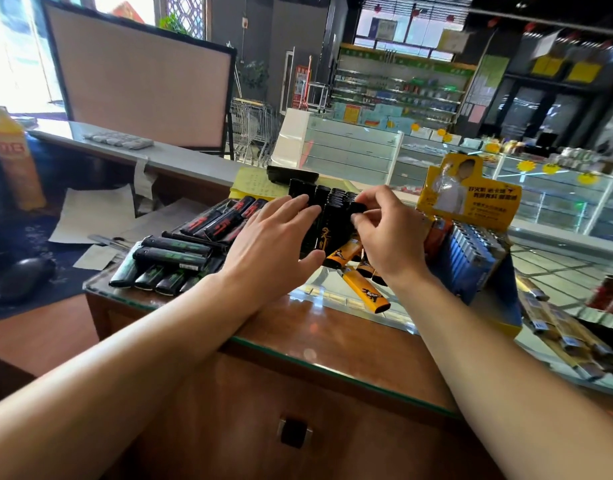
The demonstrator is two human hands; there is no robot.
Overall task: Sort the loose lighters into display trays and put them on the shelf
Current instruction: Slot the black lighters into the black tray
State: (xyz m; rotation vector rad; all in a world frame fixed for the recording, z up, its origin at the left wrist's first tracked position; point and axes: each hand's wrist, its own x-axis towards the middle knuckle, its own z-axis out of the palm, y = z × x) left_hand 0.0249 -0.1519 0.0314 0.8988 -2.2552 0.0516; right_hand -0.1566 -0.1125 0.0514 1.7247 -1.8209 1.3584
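Two bare hands meet over a block of upright black lighters (pixel 327 220) standing near the middle of the glass-topped bench (pixel 333 351). The left hand (pixel 274 244) lies with fingers straight and spread, its fingertips on the tops of the block's left side and its thumb against the block's lower front; it curls round nothing. The right hand (pixel 390 230) has its fingers bent, and the thumb and forefinger pinch the top of one black lighter (pixel 358 207) at the right edge of the block. Just below the block, between the two wrists, orange lighters (pixel 362 289) with a black figure printed on them lie flat on the glass, one partly hidden under the right hand. To the left of the left hand lie two loose groups: black lighters with red marks (pixel 222 218) farther back, and black lighters with green marks (pixel 166 263) nearer the bench's front-left corner, some stacked across others. To the right of the right hand stands a yellow-and-blue display tray (pixel 471 251) with a printed yellow header card; rows of blue lighters (pixel 471 244) stand upright in it, with a few orange ones at its left end. Behind the block lie yellow paper (pixel 249 185) and a dark object whose kind cannot be told
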